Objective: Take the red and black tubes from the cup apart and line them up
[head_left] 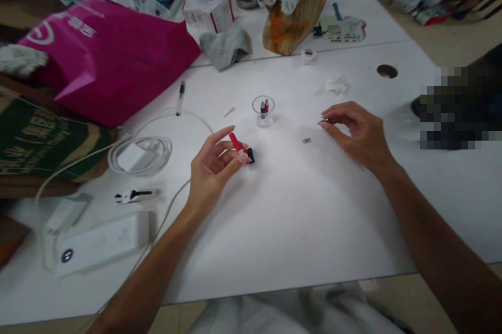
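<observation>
My left hand (214, 167) is closed in a pinch over the table. Between its thumb and fingers is a small red-and-black piece (236, 141), its red stick pointing up and left and its black block at the fingertips. My right hand (355, 133) pinches a tiny dark item (324, 121), too small to name. A clear cup (263, 118) stands between the hands, holding a black and a red pointed piece (266, 106). Below and left of my right fingertips lies a small grey-and-black bit (306, 140). A thin pale sliver (229, 112) rests left of the cup.
On the left are a pen (181, 98), a coiled white cable (112, 159), clippers (135, 196) and a white power bank (105, 242). A magenta bag (129, 57) stands behind them. Farther back are a grey cloth (227, 46), a tape roll (308, 56) and crumpled tissue (337, 84).
</observation>
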`<state>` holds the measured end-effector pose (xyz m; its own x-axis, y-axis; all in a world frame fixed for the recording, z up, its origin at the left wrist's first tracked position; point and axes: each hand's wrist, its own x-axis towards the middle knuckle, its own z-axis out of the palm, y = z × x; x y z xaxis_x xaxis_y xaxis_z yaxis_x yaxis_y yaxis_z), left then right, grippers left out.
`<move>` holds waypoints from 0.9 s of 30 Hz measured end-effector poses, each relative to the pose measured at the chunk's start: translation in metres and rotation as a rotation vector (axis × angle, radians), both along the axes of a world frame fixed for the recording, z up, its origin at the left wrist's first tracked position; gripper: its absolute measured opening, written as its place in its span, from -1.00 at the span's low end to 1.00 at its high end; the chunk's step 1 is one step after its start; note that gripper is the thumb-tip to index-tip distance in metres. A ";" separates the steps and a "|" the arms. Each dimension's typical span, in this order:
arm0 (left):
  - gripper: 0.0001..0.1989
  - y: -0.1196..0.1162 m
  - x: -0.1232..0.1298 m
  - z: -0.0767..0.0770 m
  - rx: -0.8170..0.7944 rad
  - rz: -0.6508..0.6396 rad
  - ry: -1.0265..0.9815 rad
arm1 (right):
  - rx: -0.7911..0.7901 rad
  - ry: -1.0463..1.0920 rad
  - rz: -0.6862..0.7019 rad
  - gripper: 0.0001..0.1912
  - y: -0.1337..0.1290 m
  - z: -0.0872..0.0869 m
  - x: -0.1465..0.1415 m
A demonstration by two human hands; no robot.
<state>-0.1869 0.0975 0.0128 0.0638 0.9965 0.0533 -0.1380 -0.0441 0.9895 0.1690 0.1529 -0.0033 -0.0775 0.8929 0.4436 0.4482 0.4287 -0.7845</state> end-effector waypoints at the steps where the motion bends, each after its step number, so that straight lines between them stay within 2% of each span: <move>1: -0.30 0.000 0.000 -0.001 0.016 -0.003 0.017 | 0.001 -0.014 0.007 -0.87 0.000 0.000 0.001; 3: -0.25 0.000 0.000 -0.005 0.066 -0.012 0.061 | 0.004 -0.038 0.017 -0.89 0.000 0.000 0.003; 6: -0.29 -0.002 -0.001 -0.012 0.181 -0.033 0.180 | 0.002 -0.081 0.032 -0.90 0.001 0.002 0.007; 11: -0.35 -0.003 -0.005 -0.016 0.424 -0.033 0.655 | -0.003 -0.257 0.111 -0.95 0.002 0.007 0.011; 14: -0.37 -0.003 -0.006 -0.017 0.472 -0.067 0.862 | -0.011 -0.323 0.148 -0.97 0.001 0.007 0.013; 27: -0.40 0.002 0.000 -0.021 0.431 -0.086 1.030 | -0.097 -0.348 0.179 -0.96 -0.001 0.004 0.011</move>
